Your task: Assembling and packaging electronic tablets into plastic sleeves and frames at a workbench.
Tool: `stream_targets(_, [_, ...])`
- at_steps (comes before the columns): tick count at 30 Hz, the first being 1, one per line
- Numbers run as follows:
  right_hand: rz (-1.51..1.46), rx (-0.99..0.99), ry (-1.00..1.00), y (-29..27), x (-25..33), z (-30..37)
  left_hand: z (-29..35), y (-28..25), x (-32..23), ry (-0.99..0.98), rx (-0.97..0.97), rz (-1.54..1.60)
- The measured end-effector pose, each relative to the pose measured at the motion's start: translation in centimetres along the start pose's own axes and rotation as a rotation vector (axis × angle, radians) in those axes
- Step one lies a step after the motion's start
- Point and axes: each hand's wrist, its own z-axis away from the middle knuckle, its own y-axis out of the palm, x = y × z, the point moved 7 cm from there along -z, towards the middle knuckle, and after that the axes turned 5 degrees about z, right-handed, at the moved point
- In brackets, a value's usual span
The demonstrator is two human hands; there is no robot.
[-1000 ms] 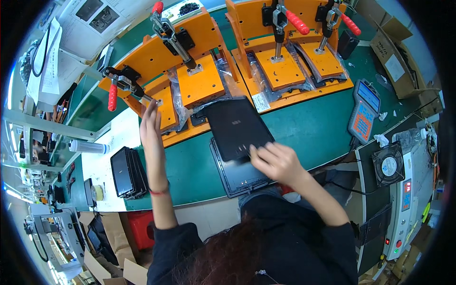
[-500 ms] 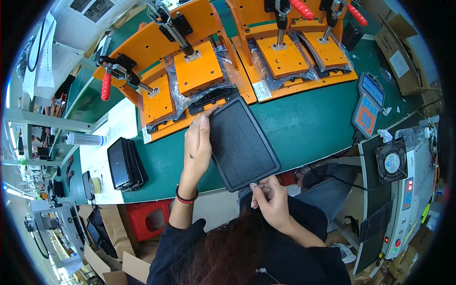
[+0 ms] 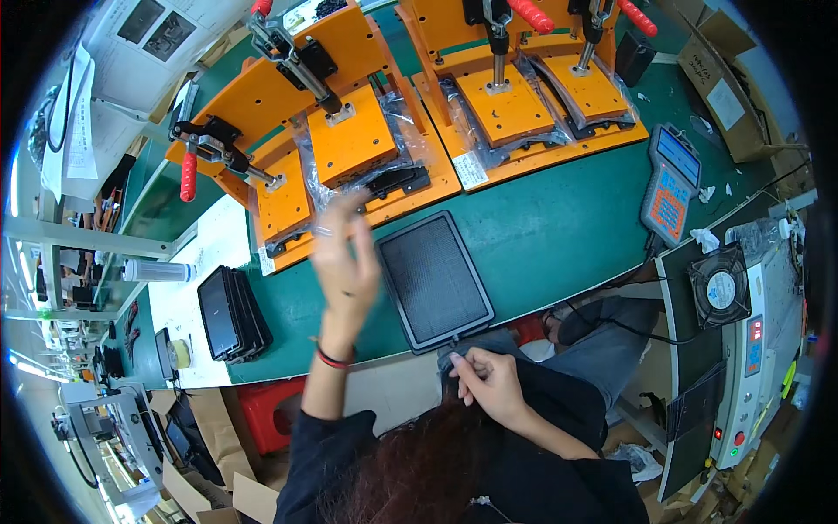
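A flat black rectangular panel [image 3: 436,281] with a raised rim and a textured inner face lies on the green table, its near end at the front edge. My left hand [image 3: 346,262] is above the table, left of the panel and off it. Its fingers are apart and somewhat blurred, close to the orange clamp fixture [image 3: 358,144]. Just below the panel's near edge, my right hand [image 3: 491,382] is closed with thumb and fingers together. Whatever it pinches, if anything, is too small to tell.
A second orange clamp fixture [image 3: 506,105] stands to the right. Several black framed panels [image 3: 229,314] are stacked at left. A handheld device with a keypad [image 3: 672,188] lies at right, near a fan [image 3: 719,286]. Below the table's left edge is a red stool [image 3: 266,410].
My left hand has let go of the panel and moved up and left. The panel, tilted up before, now lies flat on the table. My right hand has come off its near edge.
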Motion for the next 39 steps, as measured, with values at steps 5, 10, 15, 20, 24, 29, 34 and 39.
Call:
stream_targets(5, [0.020,-0.013,-0.069,-0.9,0.6,0.9,-16.3,-7.8,0.0,0.189,-0.375,0.128])
stream_targets(10, [0.076,0.010,-0.197,-0.2,2.7,1.1,-24.4,-10.4,4.0,-0.224,-0.090,0.896])
stream_targets(15, [0.050,-0.078,-0.138,-1.7,0.8,0.8,-21.5,-8.4,-3.5,0.213,0.105,0.601])
stream_targets(20, [0.048,-0.034,-0.140,-1.8,0.5,0.3,-16.9,0.5,-3.5,0.226,0.386,-0.495])
stream_targets(24, [0.056,0.006,-0.143,-1.4,0.9,0.3,-16.5,-0.4,-4.6,0.451,0.186,-0.606])
stream_targets(29, [-0.003,-0.119,-0.268,-4.4,1.4,2.3,-15.9,0.6,-4.8,0.478,0.137,-0.641])
stream_targets(34, [-0.053,-0.437,-0.238,-10.3,-0.4,6.8,-16.2,-1.0,-2.3,0.420,-0.008,-0.573])
stream_targets(39, [-0.232,-0.623,-0.296,-13.8,-2.1,11.0,-16.9,-0.4,-2.5,0.427,-0.003,-0.804])
